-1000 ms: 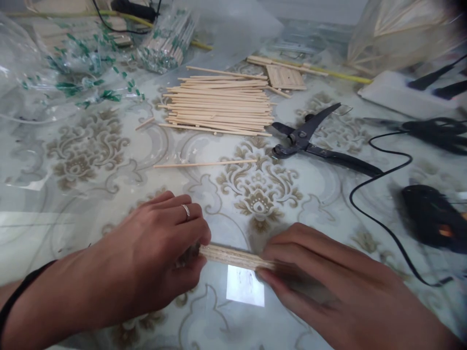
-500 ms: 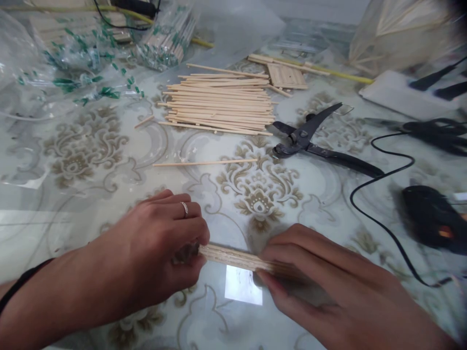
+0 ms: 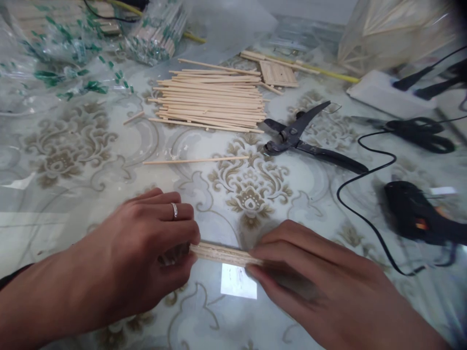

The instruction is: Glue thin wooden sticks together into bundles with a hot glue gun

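Observation:
A flat bundle of thin wooden sticks [image 3: 222, 253] lies on the glass-covered table near me. My left hand [image 3: 146, 248], with a ring on one finger, pinches the bundle's left end with fingers closed. My right hand [image 3: 310, 277] pinches its right end the same way. Only the bundle's middle shows between my hands. A single loose stick [image 3: 195, 160] lies a little farther out. Beyond it sits a pile of several long wooden sticks [image 3: 211, 102].
Black cutters [image 3: 306, 138] lie right of the pile. A black glue gun [image 3: 419, 216] with its cable [image 3: 361, 172] rests at right. A power strip [image 3: 386, 92], black scissors [image 3: 419, 131], a small stick panel [image 3: 278, 74] and plastic bags of sticks [image 3: 73, 53] line the back.
My hands and the bundle stay as they were; the view has shifted slightly, so everything sits a bit further left in frame.

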